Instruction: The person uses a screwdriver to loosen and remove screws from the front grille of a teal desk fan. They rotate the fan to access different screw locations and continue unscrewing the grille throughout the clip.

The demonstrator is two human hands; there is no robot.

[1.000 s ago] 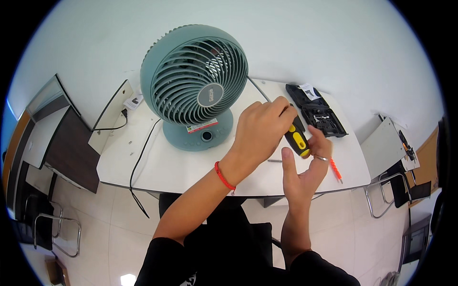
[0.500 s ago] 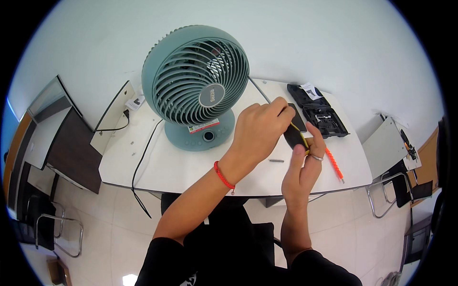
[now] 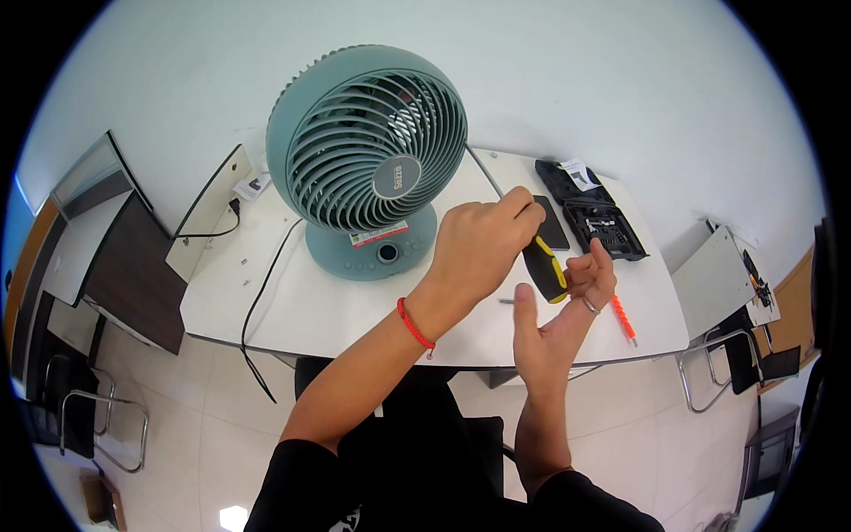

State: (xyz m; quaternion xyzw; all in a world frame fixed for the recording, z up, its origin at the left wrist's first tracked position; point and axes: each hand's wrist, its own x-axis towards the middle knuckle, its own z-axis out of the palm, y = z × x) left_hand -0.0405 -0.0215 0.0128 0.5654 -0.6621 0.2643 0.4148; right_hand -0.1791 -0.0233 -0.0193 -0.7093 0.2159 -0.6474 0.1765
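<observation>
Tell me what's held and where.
The left hand grips the black-and-yellow screwdriver where shaft meets handle; the right hand is open by the handle's end.

The screwdriver point(image 3: 544, 269) has a black and yellow handle and a long, thin grey shaft. It is held in a slanting pose, in the left hand point(image 3: 485, 244), with the handle end lower and the shaft rising toward the right edge of the fan point(image 3: 370, 146). The fan is grey-green, round, with curved bars, and it stands upright on its round base.
</observation>
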